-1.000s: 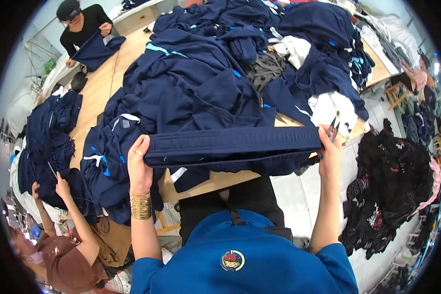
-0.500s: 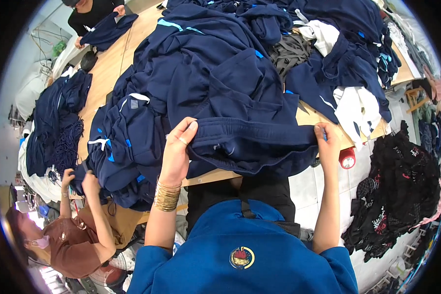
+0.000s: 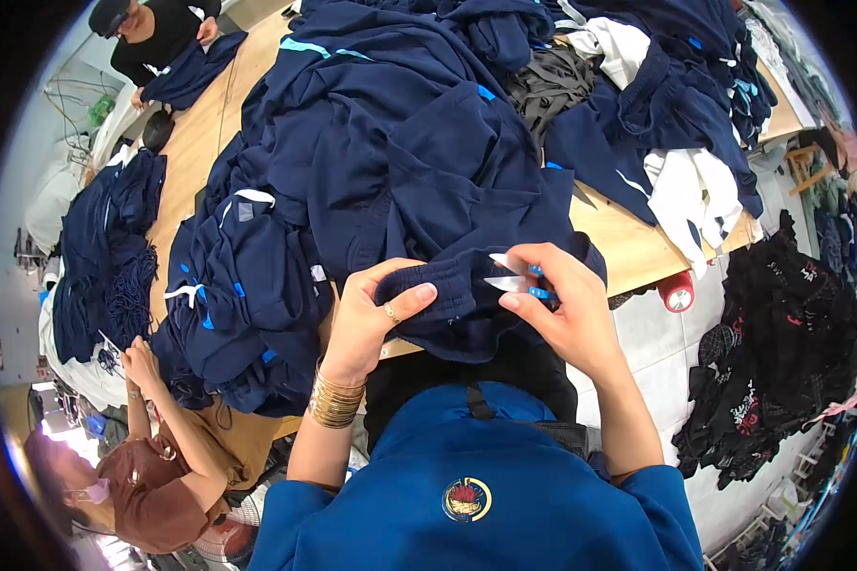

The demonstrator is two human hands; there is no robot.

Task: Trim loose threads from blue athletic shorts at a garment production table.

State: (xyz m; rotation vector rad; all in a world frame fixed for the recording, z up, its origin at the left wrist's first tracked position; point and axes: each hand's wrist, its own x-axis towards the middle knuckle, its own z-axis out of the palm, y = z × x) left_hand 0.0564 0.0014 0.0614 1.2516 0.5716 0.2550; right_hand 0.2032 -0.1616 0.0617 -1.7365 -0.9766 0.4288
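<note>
My left hand (image 3: 364, 319) is closed on the gathered waistband of a navy garment (image 3: 448, 328), thumb on top of the ribbed band. In my right hand (image 3: 573, 314) is a pair of thread snips (image 3: 510, 284) with blue grips, held between thumb and fingers. Their two silvery blades stand apart and point left, beside the waistband. The rest of the garment hangs at the table's near edge, in front of my lap. Directly beyond it rises a large heap of navy garments (image 3: 352, 143) with light blue strips.
White cloth (image 3: 700, 195) and grey straps (image 3: 549, 88) lie among the clothes on the wooden table (image 3: 628, 257). One co-worker (image 3: 148, 476) sits at the left; another (image 3: 157, 48) handles navy cloth at the far left. Black garments (image 3: 781, 362) are piled on the right.
Both hands have come closer together, and the stretched waistband is now bunched in my left hand. Thread snips now show in my right hand. The left co-worker's hands have moved lower.
</note>
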